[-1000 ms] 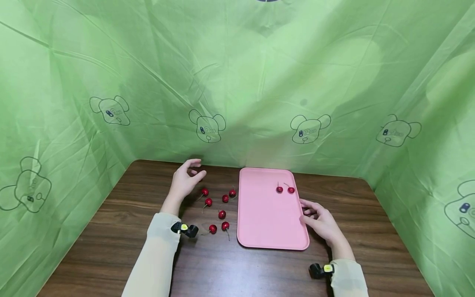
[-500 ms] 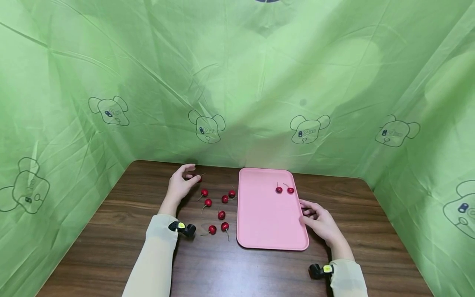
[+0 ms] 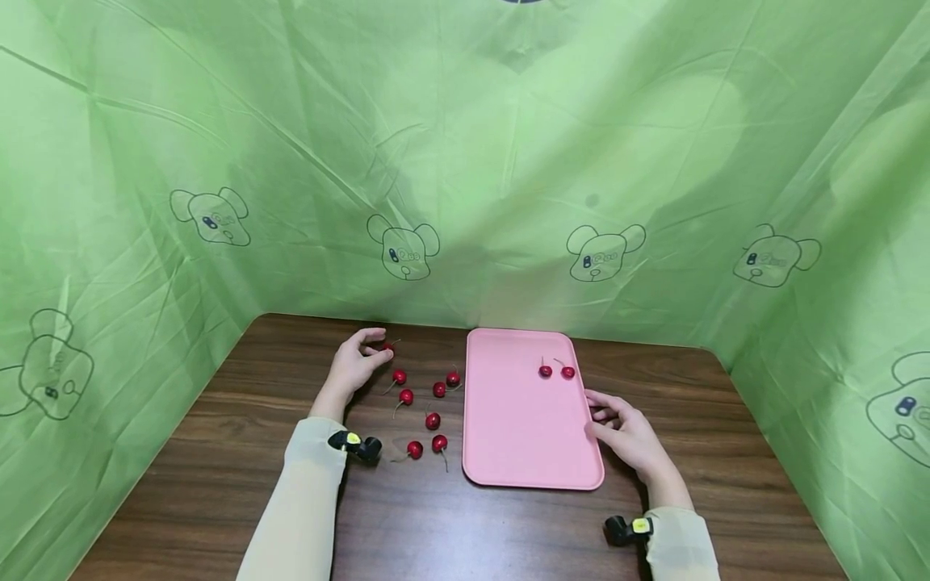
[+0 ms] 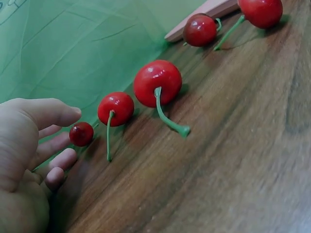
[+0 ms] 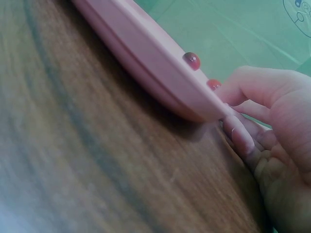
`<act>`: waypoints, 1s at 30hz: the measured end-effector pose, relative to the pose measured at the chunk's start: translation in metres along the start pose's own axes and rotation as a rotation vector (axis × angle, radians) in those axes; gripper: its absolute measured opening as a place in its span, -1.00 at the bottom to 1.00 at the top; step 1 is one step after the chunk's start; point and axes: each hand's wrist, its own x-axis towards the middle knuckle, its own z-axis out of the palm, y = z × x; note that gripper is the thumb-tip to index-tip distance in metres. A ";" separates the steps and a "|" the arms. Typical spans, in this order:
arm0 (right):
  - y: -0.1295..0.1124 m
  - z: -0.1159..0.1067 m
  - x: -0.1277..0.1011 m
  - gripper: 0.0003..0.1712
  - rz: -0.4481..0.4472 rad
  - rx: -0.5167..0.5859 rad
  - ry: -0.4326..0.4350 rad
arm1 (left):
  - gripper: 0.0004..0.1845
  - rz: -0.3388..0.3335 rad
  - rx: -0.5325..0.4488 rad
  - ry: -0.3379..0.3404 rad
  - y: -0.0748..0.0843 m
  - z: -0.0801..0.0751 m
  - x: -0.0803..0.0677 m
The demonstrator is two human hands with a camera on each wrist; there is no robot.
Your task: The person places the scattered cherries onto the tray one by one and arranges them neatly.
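Note:
My left hand (image 3: 356, 363) is at the back left of the table, thumb and forefinger spread about a red cherry (image 3: 388, 347). In the left wrist view that cherry (image 4: 81, 134) lies by the fingertips, a small gap below the thumb. Several more cherries with thin green stems, such as one cherry (image 3: 433, 421), are scattered between this hand and the pink tray (image 3: 534, 436). My right hand (image 3: 632, 436) holds the tray's right edge, thumb at the rim (image 5: 194, 87) and fingers bent against the side. A pair of cherries (image 3: 545, 371) lies on the tray's far right part.
The wooden table (image 3: 726, 484) has its back edge close to a green cloth (image 3: 501, 202) hanging behind and at both sides. Black cameras (image 3: 356, 445) are strapped to both wrists.
My left hand has come down and slightly left, its thumb and fingers now around the farthest cherry. The right hand and tray stay in place.

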 end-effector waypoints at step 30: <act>-0.005 -0.001 -0.002 -0.32 -0.007 0.010 -0.008 | -0.58 0.039 0.147 -0.018 0.000 0.002 -0.001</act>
